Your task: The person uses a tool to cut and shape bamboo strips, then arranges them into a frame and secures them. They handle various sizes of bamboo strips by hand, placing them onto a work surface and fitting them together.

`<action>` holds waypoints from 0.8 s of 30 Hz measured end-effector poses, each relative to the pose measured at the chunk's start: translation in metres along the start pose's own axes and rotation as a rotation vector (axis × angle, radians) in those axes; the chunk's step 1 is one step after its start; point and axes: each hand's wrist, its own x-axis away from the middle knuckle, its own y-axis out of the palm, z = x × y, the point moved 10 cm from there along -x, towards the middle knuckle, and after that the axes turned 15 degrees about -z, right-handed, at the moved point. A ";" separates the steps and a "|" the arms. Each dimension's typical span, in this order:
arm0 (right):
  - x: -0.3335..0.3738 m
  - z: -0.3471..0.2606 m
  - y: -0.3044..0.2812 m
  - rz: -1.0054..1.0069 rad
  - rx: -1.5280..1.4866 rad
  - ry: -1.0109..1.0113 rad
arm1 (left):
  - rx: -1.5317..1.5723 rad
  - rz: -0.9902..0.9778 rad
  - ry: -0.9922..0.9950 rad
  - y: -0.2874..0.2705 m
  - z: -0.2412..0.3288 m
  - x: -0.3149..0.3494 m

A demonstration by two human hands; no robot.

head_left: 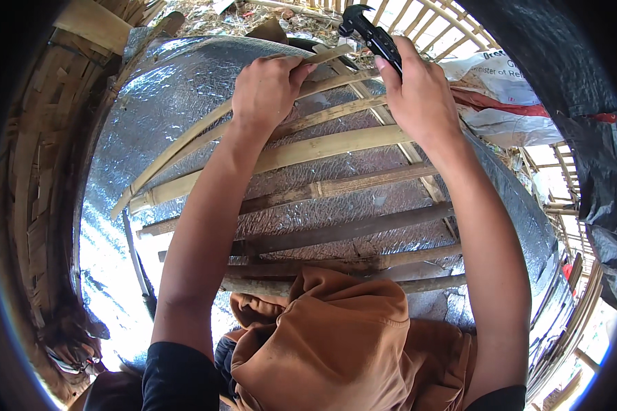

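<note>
My right hand [421, 89] is wrapped round a black claw hammer [369, 35], its head pointing up and to the left. My left hand [267, 89] pinches a thin bamboo strip [331, 55] between thumb and fingers near the far end of a slatted bamboo frame. Several split bamboo slats [336, 147] run crosswise below both hands, pale at the far side and darker nearer me. A crosspiece [428, 181] passes under their right part. Whether a nail sits at my left fingertips cannot be made out.
Silver foil sheeting [164, 103] lies beneath the slats. Brown cloth [322, 335] is bunched close to me. Woven bamboo wall [38, 178] rises at the left. White sacking [490, 82] with a red strip and black plastic [603, 205] are at the right.
</note>
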 end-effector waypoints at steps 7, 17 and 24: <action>-0.002 0.011 0.011 -0.059 0.043 0.033 | -0.004 0.016 0.006 0.001 0.001 -0.003; -0.009 0.003 0.012 -0.096 0.065 0.028 | -0.027 -0.022 -0.007 0.006 0.001 -0.002; -0.010 0.008 0.014 -0.182 0.007 0.105 | -0.002 -0.049 -0.021 0.007 -0.001 -0.001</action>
